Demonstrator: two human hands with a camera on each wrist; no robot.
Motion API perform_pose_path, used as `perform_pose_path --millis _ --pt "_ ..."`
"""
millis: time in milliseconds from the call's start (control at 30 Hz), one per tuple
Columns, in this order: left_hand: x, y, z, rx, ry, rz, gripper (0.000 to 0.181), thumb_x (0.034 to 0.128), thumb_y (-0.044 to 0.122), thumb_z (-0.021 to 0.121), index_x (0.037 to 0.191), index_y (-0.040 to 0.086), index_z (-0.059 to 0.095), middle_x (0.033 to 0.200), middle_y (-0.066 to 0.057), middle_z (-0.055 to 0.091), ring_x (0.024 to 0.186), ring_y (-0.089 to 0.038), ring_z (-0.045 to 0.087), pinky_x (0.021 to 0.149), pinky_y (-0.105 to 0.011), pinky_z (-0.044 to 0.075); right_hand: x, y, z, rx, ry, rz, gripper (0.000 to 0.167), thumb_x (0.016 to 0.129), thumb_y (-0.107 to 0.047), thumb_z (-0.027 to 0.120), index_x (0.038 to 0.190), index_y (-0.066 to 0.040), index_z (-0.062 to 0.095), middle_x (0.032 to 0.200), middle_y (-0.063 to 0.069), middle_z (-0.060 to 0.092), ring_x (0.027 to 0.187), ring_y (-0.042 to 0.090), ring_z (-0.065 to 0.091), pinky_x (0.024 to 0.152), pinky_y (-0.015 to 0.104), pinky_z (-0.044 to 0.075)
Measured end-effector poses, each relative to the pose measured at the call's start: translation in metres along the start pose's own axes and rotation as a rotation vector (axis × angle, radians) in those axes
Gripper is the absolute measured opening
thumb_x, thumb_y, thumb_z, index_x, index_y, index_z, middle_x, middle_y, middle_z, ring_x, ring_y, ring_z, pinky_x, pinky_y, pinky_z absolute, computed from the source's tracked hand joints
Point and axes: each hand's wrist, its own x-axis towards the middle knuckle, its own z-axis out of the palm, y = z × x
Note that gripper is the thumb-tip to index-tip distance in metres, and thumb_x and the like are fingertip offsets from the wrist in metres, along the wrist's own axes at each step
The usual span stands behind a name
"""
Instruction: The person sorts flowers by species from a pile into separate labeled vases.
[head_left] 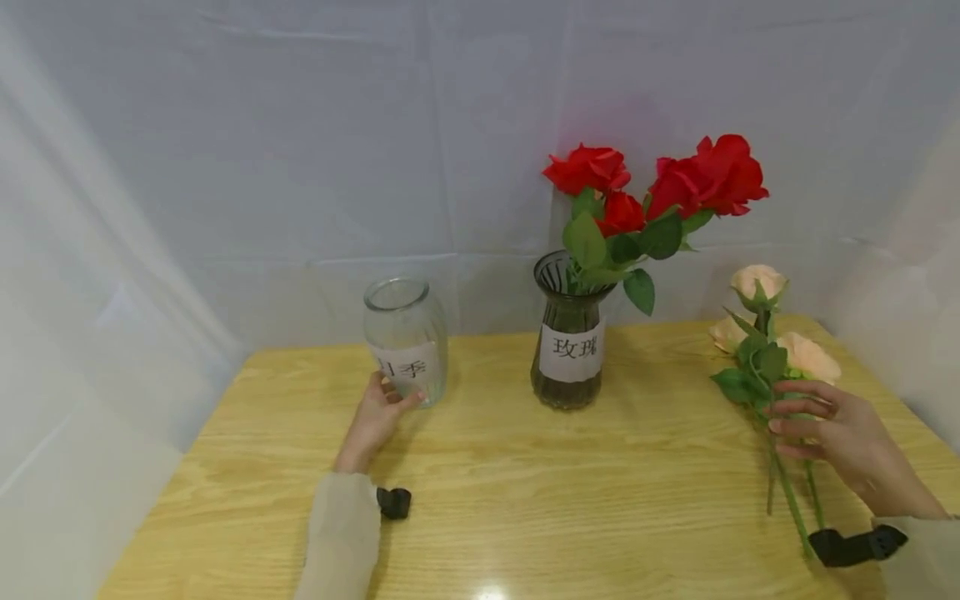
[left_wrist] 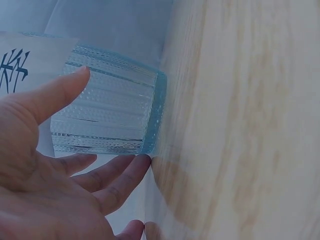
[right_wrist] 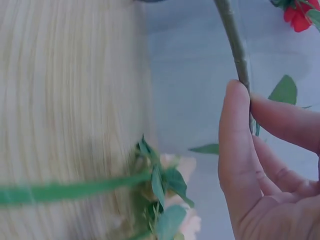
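Note:
A clear ribbed glass vase (head_left: 405,325) with a white paper label stands at the left of the table. My left hand (head_left: 378,417) is at its lower left side. In the left wrist view, the thumb (left_wrist: 65,92) lies across the vase's front and the fingers stretch along its side near the base; whether they press the glass is hard to tell. My right hand (head_left: 840,433) pinches the stem (right_wrist: 235,45) of a peach rose (head_left: 759,287) between thumb and fingertips, bloom upward. Other peach roses (head_left: 810,358) lie on the table behind that hand.
A dark glass vase (head_left: 567,392) with a labelled front holds several red roses (head_left: 588,169) at the middle back. The wooden table (head_left: 487,500) ends at a white cloth backdrop (head_left: 300,167). A black wrist strap (head_left: 858,546) sits at my right cuff.

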Motion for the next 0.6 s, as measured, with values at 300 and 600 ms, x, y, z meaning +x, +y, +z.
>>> perform_pose_path --millis 300,600 --pt "0.000 -0.001 0.002 -0.002 0.011 0.003 0.080 0.0984 0.016 0.067 0.154 -0.010 0.015 0.148 -0.038 0.034 0.135 -0.052 0.040 0.109 -0.060 0.037 -0.004 0.002 0.010 0.456 -0.078 -0.029 0.047 0.096 0.015 0.057 0.113 -0.027 0.066 0.099 -0.001 0.070 0.086 0.017 0.071 0.070 0.034 0.061" --pt "-0.002 0.000 0.001 0.005 0.012 0.006 0.080 0.0993 0.016 0.066 0.154 -0.010 0.014 0.149 -0.038 0.033 0.135 -0.052 0.040 0.108 -0.060 0.038 -0.009 0.000 0.030 0.625 -0.055 -0.065 0.046 0.093 0.020 0.057 0.112 -0.021 0.067 0.095 0.004 0.070 0.082 0.020 0.070 0.070 0.036 0.062"
